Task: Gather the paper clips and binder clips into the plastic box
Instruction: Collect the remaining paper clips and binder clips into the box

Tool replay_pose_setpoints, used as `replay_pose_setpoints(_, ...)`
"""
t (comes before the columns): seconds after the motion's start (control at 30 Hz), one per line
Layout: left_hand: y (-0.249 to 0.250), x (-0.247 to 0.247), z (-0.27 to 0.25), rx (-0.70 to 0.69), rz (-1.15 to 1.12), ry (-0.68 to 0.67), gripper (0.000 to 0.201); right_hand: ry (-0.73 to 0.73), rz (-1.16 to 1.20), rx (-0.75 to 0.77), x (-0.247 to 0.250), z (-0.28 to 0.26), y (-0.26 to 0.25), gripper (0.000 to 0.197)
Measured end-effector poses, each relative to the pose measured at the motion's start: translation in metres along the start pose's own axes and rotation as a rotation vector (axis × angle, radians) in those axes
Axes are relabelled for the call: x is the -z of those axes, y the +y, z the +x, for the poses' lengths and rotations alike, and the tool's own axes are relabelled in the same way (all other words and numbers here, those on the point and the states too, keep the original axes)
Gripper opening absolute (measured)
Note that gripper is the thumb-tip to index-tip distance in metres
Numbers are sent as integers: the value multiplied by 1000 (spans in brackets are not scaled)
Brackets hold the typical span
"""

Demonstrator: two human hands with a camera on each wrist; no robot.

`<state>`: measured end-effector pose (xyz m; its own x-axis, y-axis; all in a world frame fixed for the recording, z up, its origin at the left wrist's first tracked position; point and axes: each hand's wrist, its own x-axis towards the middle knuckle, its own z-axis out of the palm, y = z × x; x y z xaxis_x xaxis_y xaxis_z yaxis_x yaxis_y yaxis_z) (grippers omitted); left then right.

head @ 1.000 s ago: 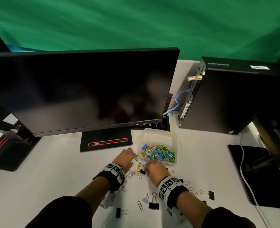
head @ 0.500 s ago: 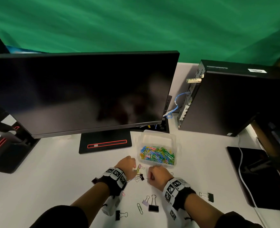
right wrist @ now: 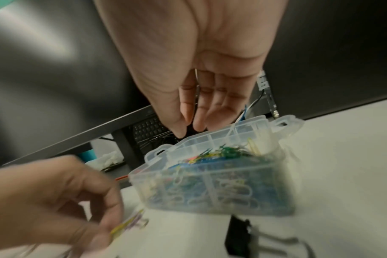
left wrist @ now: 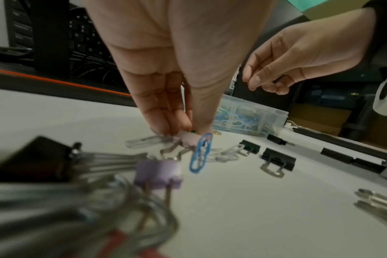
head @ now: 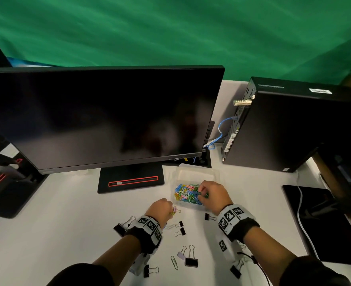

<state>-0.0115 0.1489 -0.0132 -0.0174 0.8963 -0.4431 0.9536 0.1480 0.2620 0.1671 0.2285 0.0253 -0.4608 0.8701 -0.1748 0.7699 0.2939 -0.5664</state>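
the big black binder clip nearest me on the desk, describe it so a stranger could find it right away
Start at the monitor base with the red outline and come straight toward the viewer, past the left hand. Between the two forearms lies the big black binder clip, silver handles pointing away. It is the widest there, beside a small lilac clip.

A dark monitor [head: 100, 118] and black computer tower [head: 290, 129] stand on a white worktop [head: 67, 228] before green backdrop [head: 170, 29].

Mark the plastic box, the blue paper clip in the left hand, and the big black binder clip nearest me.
plastic box [head: 193, 172]: head view, bare far rim.
blue paper clip [left wrist: 201, 152]: left wrist view, middle of loop.
big black binder clip [head: 191, 261]: head view, black body.
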Motion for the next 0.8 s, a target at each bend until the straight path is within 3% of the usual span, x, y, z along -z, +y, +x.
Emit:
replay_pose_setpoints(0.17, 0, -2, -1, 2, 98, -5, 28, -187, -106, 97, -39, -20, -12, 18)
replay_pose_setpoints(0.5, -15, -2, -3, 80, 29, 19, 27, -288, -412, 182, -81, -12, -36, 40)
replay_pose_setpoints(0.67, -22, 12, -9, 62, -127, 127, 20, -314, -556, 263, -82, -8, -42, 27)
replay_pose_setpoints(0.8, -14, 26, -8, -4, -255, 245, 10, -267, -435, 250, -77, -15, -32, 21)
